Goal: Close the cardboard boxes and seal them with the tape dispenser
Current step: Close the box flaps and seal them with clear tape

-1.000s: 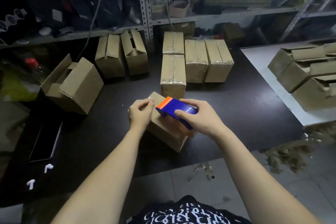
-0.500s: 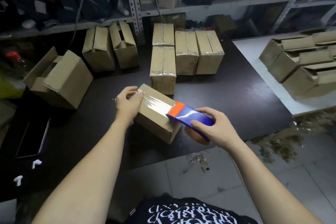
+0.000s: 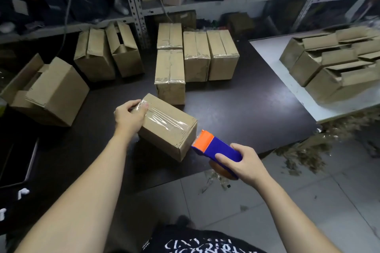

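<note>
One small brown cardboard box [image 3: 166,129] is set diagonally near the front edge of the dark counter [image 3: 246,113], its long axis running from far left to near right. A strip of clear tape [image 3: 164,118] is laid along its closed top, following that axis. The far-left end is held by the left hand [image 3: 128,118], the grip curled round the corner with the thumb pressed on the tape's start. The blue tape dispenser with an orange head [image 3: 216,148] is clasped in the right hand [image 3: 244,162], the grip wrapped round its body. Its orange head is pointed at the box's near-right end face, just beside it, and its long axis lies roughly in line with the box. The taping run is judged nearly finished. Next, the tape is to be pressed down that end face and cut, which calls for a steady hold on the box and a sharp twist of the dispenser.
</note>
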